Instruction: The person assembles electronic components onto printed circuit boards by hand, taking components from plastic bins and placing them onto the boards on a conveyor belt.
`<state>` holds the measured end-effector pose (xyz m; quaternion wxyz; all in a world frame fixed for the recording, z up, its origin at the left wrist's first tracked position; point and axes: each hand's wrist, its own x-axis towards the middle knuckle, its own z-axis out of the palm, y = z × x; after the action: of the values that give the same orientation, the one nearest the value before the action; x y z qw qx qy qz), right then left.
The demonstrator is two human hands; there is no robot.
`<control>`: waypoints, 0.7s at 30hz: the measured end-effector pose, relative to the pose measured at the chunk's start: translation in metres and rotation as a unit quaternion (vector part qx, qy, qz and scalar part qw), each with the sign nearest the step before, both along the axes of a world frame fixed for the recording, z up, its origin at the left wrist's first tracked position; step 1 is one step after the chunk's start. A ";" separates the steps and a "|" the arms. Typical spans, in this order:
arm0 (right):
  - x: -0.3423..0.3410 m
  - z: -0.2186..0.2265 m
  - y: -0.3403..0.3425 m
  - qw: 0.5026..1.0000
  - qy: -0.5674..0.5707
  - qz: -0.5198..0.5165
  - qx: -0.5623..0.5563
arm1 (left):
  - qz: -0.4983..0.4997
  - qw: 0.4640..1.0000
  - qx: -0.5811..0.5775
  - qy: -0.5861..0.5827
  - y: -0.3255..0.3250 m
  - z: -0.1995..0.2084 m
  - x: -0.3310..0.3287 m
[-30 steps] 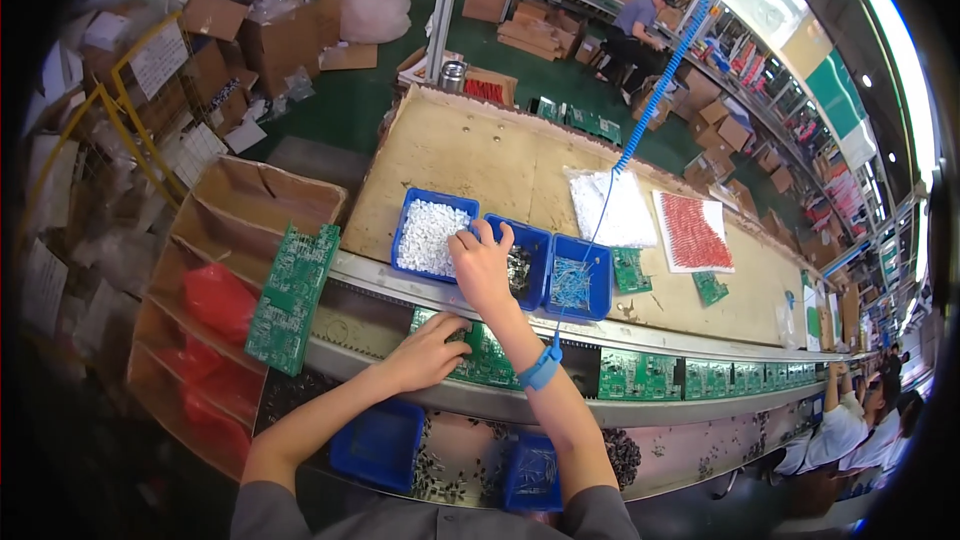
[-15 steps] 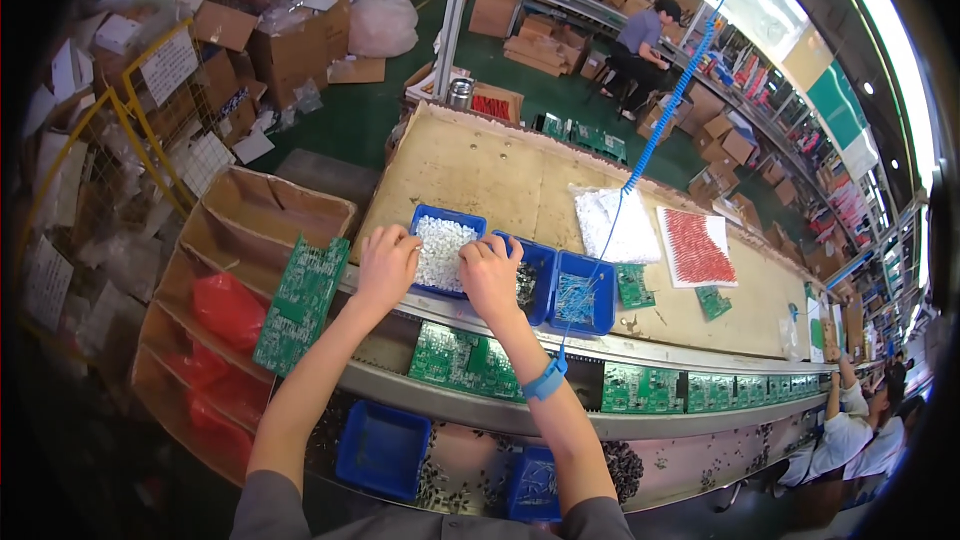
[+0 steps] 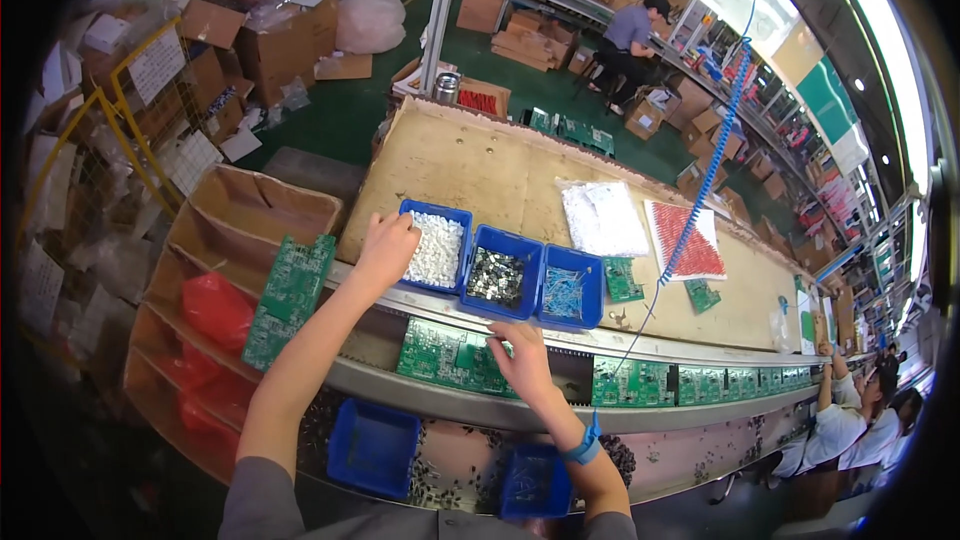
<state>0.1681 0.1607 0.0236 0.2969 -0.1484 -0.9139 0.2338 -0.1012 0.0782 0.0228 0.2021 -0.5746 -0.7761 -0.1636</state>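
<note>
My left hand is at the left edge of a blue bin of small white parts, its fingers curled together; whatever they pinch is too small to make out. Lower down, my right hand hovers over the right end of a green circuit board on the conveyor track. Its thumb and forefinger are drawn together, and anything between them is too small to name. A blue band circles that wrist. Beside the white parts stand a blue bin of dark and silvery components and a blue bin of light-blue leaded components.
More circuit boards line the track to the right. A loose board leans on a cardboard divider box at left. Blue trays sit below the track. A coiled blue cord hangs at right. Co-workers sit far right.
My right hand has left the white parts' bin and come down toward me over the circuit board, uncovering the middle bin. My left hand stays by the white parts. The view has shifted slightly.
</note>
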 end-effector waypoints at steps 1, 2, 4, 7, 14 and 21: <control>0.006 -0.003 0.001 1.000 0.001 0.001 -0.008 | -0.006 1.000 -0.003 0.005 0.001 0.002 -0.001; 0.011 -0.006 0.002 1.000 0.003 0.001 -0.016 | -0.012 1.000 -0.005 0.010 0.001 0.003 -0.002; 0.019 -0.010 0.004 1.000 0.007 -0.001 -0.017 | -0.016 1.000 -0.012 0.023 0.004 0.005 -0.004; 0.025 -0.011 0.006 0.998 -0.014 -0.009 -0.058 | -0.032 0.998 -0.016 0.046 0.007 0.003 -0.006; 0.022 -0.019 0.009 0.995 -0.011 0.027 -0.093 | -0.032 0.998 -0.008 0.045 0.007 0.002 -0.009; 0.012 -0.023 0.005 0.993 -0.055 0.034 -0.094 | -0.041 0.997 -0.015 0.060 0.011 0.001 -0.012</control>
<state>0.1799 0.1656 0.0009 0.2228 -0.1572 -0.9072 0.3204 -0.1133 0.0887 0.0238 0.2329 -0.6174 -0.7409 -0.1251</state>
